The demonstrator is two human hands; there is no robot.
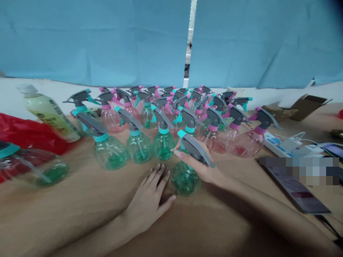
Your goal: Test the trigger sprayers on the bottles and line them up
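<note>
left hand (150, 200) flat, fingers spread | right hand (199, 160) fingers curled, gripping

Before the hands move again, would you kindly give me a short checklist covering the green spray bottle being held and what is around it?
1. Right hand has a hold on the green spray bottle: ok, fingers wrap its grey trigger head.
2. Bottle stands upright on the table: ok.
3. Left hand is free: ok, it lies flat on the table beside the bottle, holding nothing.
4. Gap to the front row of green bottles: ok, the held bottle stands apart.
5. Spray head screwed tight: cannot tell.
6. Phone and power strip at the right stay clear of the bottle: ok.
</note>
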